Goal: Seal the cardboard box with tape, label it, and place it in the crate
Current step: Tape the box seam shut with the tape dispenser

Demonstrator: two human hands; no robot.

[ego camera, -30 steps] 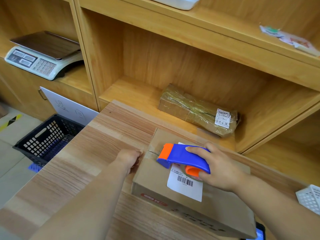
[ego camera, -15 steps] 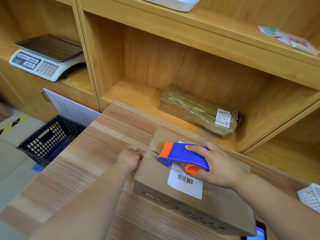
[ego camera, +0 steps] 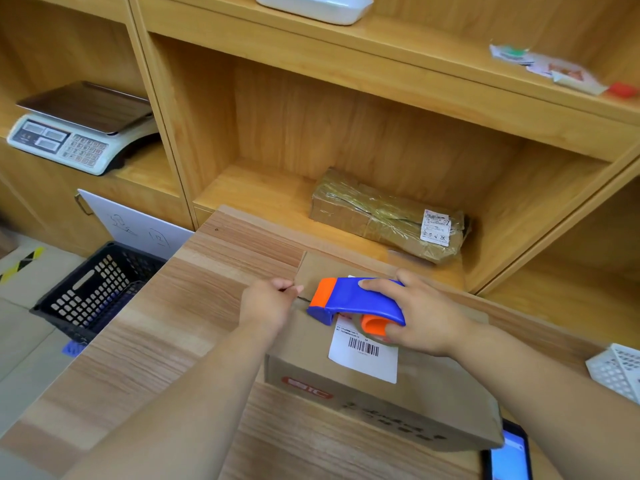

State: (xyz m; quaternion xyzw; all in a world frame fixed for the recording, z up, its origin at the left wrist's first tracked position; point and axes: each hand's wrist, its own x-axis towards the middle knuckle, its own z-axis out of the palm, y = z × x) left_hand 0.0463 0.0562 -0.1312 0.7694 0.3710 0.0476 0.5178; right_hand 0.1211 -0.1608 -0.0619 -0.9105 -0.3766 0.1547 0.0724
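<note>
A brown cardboard box (ego camera: 433,393), long and rectangular with its flaps closed, lies on the light wood-grain table (ego camera: 156,323), with its near right corner over the table edge. A white paper label with a barcode (ego camera: 367,355) sits flat on its top, and a red printed logo (ego camera: 306,392) marks its near side. On the top, at the left end, rests a blue-and-orange plastic tape dispenser (ego camera: 356,299); the right hand (ego camera: 419,317) grips it, fingers curled over the blue body, thumb beneath by the orange roll holder. The left hand (ego camera: 268,303) is at the box's left top edge, fingers curled, thumb and forefinger tips brought together; what they pinch cannot be told. A black perforated plastic crate (ego camera: 93,289) stands on the floor left of the table. Behind the table, a tape-wrapped brown parcel (ego camera: 381,216) lies on a wooden shelf (ego camera: 242,188).
</note>
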